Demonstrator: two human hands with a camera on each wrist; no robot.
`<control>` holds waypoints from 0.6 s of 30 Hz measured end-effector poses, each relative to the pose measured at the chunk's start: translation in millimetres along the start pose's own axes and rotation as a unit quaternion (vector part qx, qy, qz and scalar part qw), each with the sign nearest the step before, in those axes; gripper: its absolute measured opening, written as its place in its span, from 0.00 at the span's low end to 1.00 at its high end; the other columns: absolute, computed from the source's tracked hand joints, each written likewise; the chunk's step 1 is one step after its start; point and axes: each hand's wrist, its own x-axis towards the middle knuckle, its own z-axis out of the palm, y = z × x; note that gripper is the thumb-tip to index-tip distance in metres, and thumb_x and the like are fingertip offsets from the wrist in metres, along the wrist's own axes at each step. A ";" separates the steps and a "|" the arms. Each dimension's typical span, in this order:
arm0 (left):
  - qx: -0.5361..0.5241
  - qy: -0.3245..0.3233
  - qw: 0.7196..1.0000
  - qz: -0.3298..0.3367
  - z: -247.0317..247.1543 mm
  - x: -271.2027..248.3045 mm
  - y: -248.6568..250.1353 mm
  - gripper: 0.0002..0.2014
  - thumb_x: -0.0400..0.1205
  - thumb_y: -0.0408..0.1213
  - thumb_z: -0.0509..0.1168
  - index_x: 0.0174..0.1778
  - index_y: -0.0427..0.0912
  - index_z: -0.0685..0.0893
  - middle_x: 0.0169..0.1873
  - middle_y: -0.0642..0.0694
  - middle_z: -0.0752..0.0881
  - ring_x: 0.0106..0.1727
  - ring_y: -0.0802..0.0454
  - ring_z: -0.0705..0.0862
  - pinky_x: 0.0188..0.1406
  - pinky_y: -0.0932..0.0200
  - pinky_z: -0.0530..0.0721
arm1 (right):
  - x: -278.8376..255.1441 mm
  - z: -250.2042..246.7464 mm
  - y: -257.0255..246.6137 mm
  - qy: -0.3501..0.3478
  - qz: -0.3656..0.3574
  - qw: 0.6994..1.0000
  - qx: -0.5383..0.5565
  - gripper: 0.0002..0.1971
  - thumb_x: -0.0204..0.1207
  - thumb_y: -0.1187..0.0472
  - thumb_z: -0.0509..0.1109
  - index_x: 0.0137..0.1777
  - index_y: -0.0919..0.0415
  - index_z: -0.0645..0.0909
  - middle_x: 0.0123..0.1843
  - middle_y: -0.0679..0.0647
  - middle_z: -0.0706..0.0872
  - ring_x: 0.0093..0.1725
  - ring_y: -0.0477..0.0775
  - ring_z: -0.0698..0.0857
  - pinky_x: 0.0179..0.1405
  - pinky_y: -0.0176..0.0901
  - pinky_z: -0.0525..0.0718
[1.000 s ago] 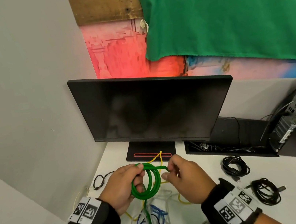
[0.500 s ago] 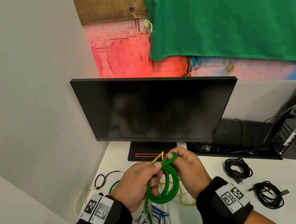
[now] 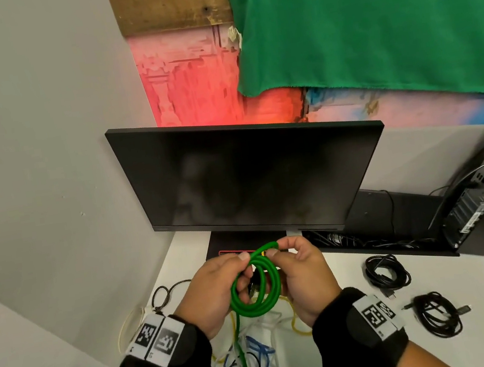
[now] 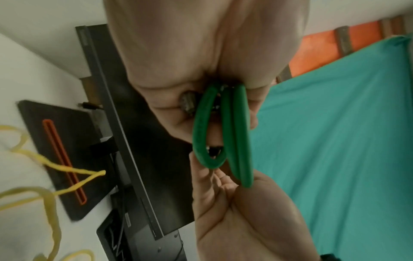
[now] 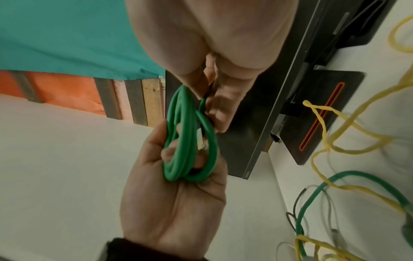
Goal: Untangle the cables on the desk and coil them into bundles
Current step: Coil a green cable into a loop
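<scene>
Desk: white surface carried a monitor at the back, with cable work in front of it.
Loose pile: blue, white and yellow cables lay mixed at the near edge, under the wrists; judged not yet sorted.
Yellow cable: ran in loose loops across the desk by the monitor's base, uncoiled.
Finished bundles: 2 black coils lay on the desk to the right, well apart from the pile; judged done.
Small braided cable: lay at the left edge, loosely looped; state of completion could not be told.
Green cable: held above the desk between both hands, wound into about 3 loops; 1 tail dropped into the pile, so coiling was judged partly done.
Left hand: fingers curled through the loops, thumb pressed on top, gripping the green coil.
Right hand: thumb and forefinger pinched the top of the green loop.
Plug: 1 clear connector sat inside the coil.
Remaining: finish the green coil, then separate and wind the pile.
</scene>
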 end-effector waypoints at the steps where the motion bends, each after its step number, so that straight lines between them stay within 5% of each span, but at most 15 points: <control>1: 0.022 0.004 1.000 0.019 0.5 1.4 0.0 0.19 0.86 0.38 0.60 0.28 0.44 0.83 0.22 0.47 0.73 0.22 0.53 0.72 0.22 0.64 0.75 | 0.2 1.5 -0.5 0.009 -0.001 1.000 0.008 0.07 0.82 0.68 0.69 0.57 0.64 0.76 0.45 0.66 0.90 0.34 0.61 0.88 0.32 0.49 0.87; 5: 0.169 -0.004 0.981 0.099 -2.2 1.3 -7.4 0.15 0.83 0.53 0.59 0.37 0.49 0.84 0.28 0.51 0.81 0.32 0.55 0.81 0.37 0.58 0.81 | 3.0 1.2 -6.0 0.016 0.010 1.000 0.010 0.07 0.82 0.68 0.69 0.57 0.62 0.76 0.45 0.65 0.89 0.34 0.59 0.88 0.33 0.50 0.86; 7: 0.221 -0.008 0.966 0.135 -6.4 1.6 -14.3 0.15 0.84 0.57 0.56 0.42 0.54 0.84 0.35 0.54 0.85 0.39 0.59 0.83 0.44 0.64 0.80 | 3.1 3.1 -9.1 0.004 0.018 1.000 0.024 0.06 0.82 0.68 0.69 0.56 0.62 0.76 0.42 0.64 0.88 0.32 0.58 0.87 0.30 0.50 0.85; 11: 0.273 0.009 0.948 0.164 -10.0 1.8 -16.9 0.16 0.85 0.57 0.54 0.42 0.54 0.82 0.36 0.50 0.86 0.39 0.59 0.83 0.42 0.58 0.81 | 3.1 1.1 -10.6 -0.034 0.013 0.999 -0.012 0.01 0.84 0.66 0.68 0.52 0.62 0.80 0.39 0.62 0.88 0.34 0.55 0.87 0.40 0.52 0.87; 14: 0.336 0.072 0.922 0.179 -13.3 4.6 -16.6 0.14 0.87 0.51 0.55 0.37 0.55 0.78 0.28 0.51 0.82 0.32 0.61 0.81 0.34 0.62 0.76 | -1.2 -7.6 -9.4 -0.130 0.065 0.987 -0.075 0.16 0.85 0.47 0.65 0.52 0.60 0.85 0.40 0.59 0.91 0.39 0.55 0.89 0.46 0.53 0.85; 16: 0.379 0.086 0.908 0.160 -13.5 6.7 -17.8 0.13 0.87 0.51 0.56 0.39 0.54 0.77 0.28 0.52 0.81 0.30 0.60 0.80 0.32 0.63 0.74 | -5.5 -10.3 -5.6 -0.175 0.047 0.968 -0.174 0.27 0.73 0.28 0.66 0.53 0.51 0.86 0.43 0.51 0.92 0.44 0.49 0.89 0.46 0.47 0.83; 18: 0.401 0.087 0.901 0.141 -11.5 8.5 -22.0 0.14 0.87 0.52 0.56 0.41 0.50 0.78 0.29 0.51 0.82 0.31 0.59 0.81 0.30 0.66 0.73 | -10.0 -9.5 -2.1 -0.198 -0.024 0.935 -0.292 0.26 0.59 0.21 0.71 0.48 0.38 0.84 0.40 0.38 0.89 0.40 0.35 0.86 0.41 0.33 0.81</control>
